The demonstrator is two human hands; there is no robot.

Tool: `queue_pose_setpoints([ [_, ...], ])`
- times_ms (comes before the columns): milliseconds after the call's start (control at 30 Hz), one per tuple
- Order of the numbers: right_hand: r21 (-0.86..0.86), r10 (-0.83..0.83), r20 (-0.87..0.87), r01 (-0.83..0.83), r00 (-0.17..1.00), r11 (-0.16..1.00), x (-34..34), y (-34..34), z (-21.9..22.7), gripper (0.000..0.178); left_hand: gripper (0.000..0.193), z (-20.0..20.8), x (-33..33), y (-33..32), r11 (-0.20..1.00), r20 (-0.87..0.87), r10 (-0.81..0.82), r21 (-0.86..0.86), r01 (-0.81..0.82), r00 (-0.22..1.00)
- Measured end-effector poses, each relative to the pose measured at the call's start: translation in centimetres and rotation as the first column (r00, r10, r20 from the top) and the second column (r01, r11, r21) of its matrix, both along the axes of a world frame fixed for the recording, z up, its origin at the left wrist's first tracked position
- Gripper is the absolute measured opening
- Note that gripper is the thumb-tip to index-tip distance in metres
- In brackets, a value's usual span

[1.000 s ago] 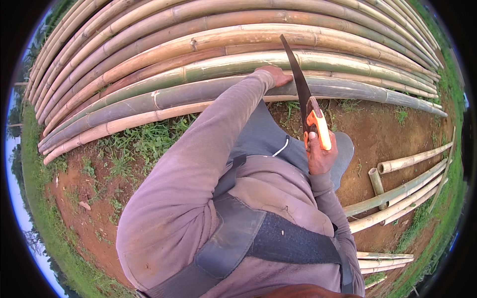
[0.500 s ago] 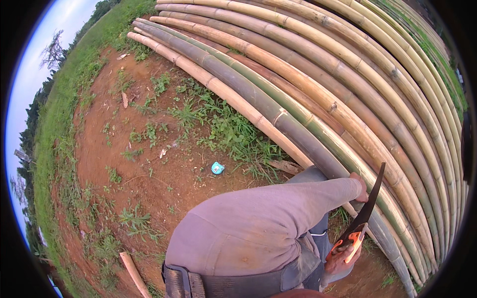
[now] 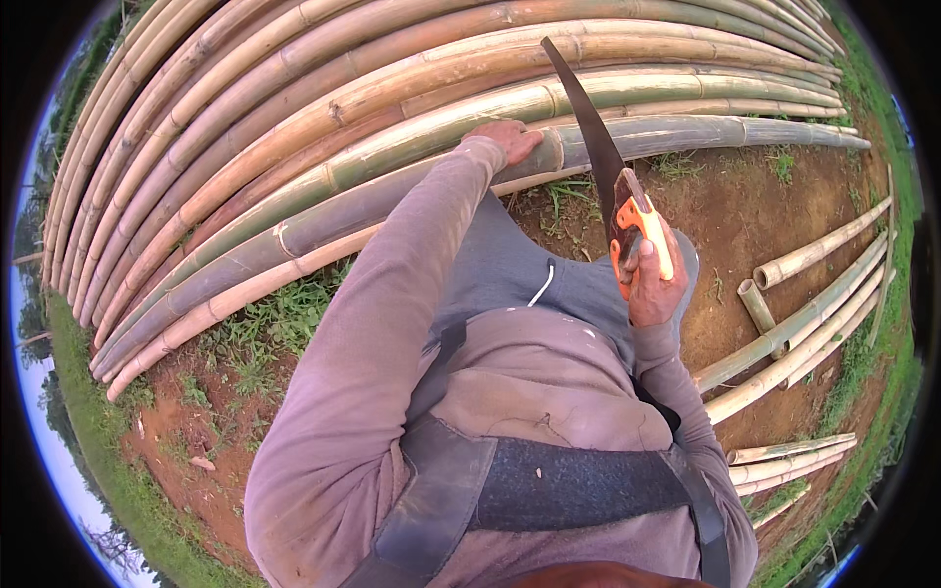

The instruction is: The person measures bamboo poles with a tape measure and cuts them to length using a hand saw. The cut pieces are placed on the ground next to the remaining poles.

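My right hand is wrapped round the orange and pale handle of a hand saw. Its long dark blade points up and away, passing over the nearest bamboo poles without visibly biting into any. Further left, my left hand grips the thick dark grey-green bamboo pole at the near side of the stack, its fingers bent over the top. The blade stands just to the right of that hand. Against this pole lie a green pole and a slimmer tan pole.
Many long bamboo poles lie side by side beyond my hands. Shorter cut pieces rest on the red soil at right, with more pale lengths lower down. Grass and weeds grow beside the poles at left.
The view has swung to the right, bringing the cut bamboo pieces into sight. My left hand still holds the pole, and the saw stays in my right hand.
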State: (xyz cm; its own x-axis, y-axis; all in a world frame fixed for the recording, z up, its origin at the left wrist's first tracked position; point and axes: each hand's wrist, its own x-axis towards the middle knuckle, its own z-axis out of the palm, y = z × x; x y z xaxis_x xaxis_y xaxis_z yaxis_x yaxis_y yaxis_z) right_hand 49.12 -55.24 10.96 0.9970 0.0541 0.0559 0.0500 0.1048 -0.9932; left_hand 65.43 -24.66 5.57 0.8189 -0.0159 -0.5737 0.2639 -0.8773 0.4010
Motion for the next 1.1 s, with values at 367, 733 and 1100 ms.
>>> queue_pose_setpoints([
  [367,-0.168,-0.023,0.061,0.033,0.998,0.985,-0.2,-1.1,-0.7,0.047,0.101,0.5,1.7,-4.5,0.974,0.031,0.163,0.157,-0.166,0.986],
  [733,-0.254,0.036,0.138,0.001,0.99,0.967,0.6,-2.3,0.0,0.052,0.097,-2.2,2.6,-3.1,0.983,0.062,0.042,0.178,-0.052,0.997],
  [1100,-0.156,0.034,-0.026,-0.037,0.999,0.987,0.7,-1.3,0.1,0.045,0.098,1.2,1.8,-4.7,0.973,-0.034,0.115,0.207,-0.105,0.993],
])
